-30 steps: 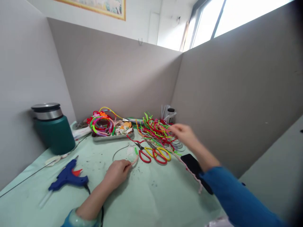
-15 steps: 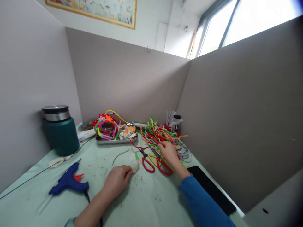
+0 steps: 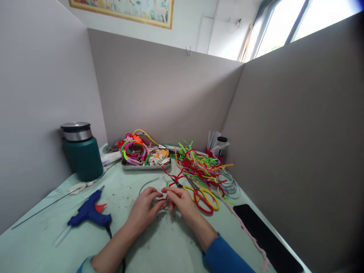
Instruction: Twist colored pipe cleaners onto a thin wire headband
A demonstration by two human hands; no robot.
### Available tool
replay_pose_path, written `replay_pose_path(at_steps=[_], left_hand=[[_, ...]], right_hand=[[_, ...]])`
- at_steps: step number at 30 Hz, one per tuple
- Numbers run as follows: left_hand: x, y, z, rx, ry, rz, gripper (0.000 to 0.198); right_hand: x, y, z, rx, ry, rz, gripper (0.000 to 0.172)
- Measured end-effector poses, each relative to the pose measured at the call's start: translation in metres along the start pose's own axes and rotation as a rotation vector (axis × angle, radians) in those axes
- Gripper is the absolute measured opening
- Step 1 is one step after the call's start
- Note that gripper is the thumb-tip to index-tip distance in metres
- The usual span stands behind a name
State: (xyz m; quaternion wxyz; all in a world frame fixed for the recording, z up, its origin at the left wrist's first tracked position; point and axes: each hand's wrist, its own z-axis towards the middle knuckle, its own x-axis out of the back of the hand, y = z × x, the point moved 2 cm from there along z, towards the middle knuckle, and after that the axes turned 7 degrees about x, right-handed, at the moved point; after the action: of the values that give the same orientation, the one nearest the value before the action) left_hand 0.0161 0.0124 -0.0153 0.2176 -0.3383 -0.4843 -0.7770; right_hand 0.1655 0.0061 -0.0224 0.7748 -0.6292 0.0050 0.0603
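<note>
My left hand (image 3: 145,206) and my right hand (image 3: 180,201) meet at the middle of the pale green table (image 3: 167,250), fingertips pinched together on a small pale pink craft piece (image 3: 164,197) with a bit of red pipe cleaner at it. A thin grey wire (image 3: 146,184) curves away just behind the left hand. Red-handled scissors (image 3: 202,203) and yellow-handled scissors (image 3: 212,197) lie right beside my right hand. Behind them sprawls a heap of red, green and orange pipe cleaners (image 3: 200,167).
A blue glue gun (image 3: 89,216) lies front left, a green thermos (image 3: 82,151) at the left wall. A metal tray (image 3: 146,165) with coloured hoops and paper bits sits at the back. A black phone (image 3: 267,237) and a pink pipe cleaner (image 3: 244,231) lie at the right. Grey partitions enclose the table.
My right hand has drawn back from the pipe cleaner heap, passed the scissors and joined the left hand on the pink piece. The view shifted right and down slightly.
</note>
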Motion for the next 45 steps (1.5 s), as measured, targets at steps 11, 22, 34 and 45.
replay_pose_path(at_steps=[11, 22, 34, 45], left_hand=[[-0.005, 0.008, -0.005, -0.023, -0.236, -0.045, 0.036], [-0.002, 0.017, -0.010, -0.042, -0.458, -0.238, 0.036], [-0.004, 0.016, -0.018, 0.010, -0.794, -0.433, 0.034], [-0.002, 0.006, 0.000, 0.323, -0.245, -0.631, 0.048]], right_hand=[[0.008, 0.009, 0.002, -0.033, 0.085, 0.358, 0.028], [0.044, 0.013, 0.013, 0.000, 0.365, 0.399, 0.026], [0.066, 0.005, 0.016, 0.178, 0.426, 0.050, 0.037], [0.001, -0.003, -0.013, 0.228, -0.050, -0.112, 0.015]])
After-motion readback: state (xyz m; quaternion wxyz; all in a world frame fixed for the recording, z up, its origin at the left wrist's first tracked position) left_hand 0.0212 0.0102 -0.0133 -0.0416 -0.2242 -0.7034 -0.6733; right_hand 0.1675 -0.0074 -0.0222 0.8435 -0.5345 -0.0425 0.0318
